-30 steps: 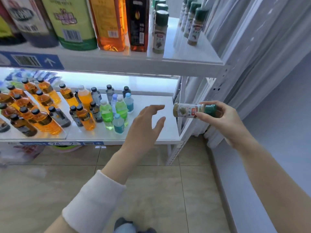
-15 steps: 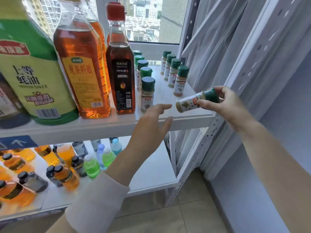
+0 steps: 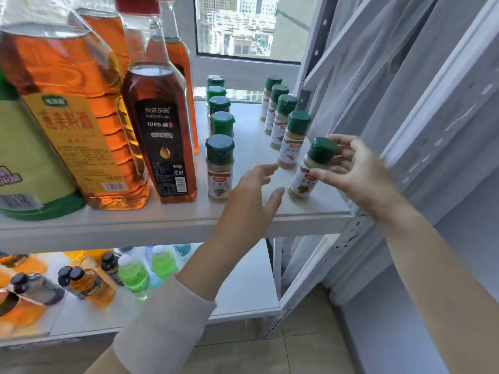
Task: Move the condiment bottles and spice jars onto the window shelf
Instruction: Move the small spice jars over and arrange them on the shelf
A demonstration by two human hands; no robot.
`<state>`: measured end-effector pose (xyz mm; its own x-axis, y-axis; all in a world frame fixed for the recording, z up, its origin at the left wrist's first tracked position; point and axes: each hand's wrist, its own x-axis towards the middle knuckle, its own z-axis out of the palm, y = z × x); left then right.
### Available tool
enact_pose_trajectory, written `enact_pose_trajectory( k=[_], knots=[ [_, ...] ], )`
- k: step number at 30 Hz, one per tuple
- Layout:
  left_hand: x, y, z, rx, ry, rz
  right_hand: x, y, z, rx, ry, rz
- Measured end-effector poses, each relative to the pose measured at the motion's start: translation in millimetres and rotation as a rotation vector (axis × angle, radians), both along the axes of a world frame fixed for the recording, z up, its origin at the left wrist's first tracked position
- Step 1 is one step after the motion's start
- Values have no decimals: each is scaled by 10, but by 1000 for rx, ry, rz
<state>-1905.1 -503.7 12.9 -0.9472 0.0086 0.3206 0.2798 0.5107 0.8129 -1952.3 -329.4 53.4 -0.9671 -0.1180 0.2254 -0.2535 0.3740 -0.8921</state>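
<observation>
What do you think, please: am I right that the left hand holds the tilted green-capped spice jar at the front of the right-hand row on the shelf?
Not quite: the head view shows the right hand holding the tilted green-capped spice jar at the front of the right-hand row on the shelf. The left hand is open beside it, holding nothing.
</observation>
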Motion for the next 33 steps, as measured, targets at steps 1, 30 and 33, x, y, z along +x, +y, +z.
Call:
enact_pose_trajectory(
  k=[1, 30, 33],
  knots=[
    [-19, 32, -3, 4, -6, 17, -16, 26, -17, -3, 4, 29],
    [-873, 221, 187, 53, -137, 159, -160, -99, -411, -108, 26, 5],
    [-912, 230, 170, 64, -163, 130, -151, -102, -418, -114, 25, -7]
  ],
)
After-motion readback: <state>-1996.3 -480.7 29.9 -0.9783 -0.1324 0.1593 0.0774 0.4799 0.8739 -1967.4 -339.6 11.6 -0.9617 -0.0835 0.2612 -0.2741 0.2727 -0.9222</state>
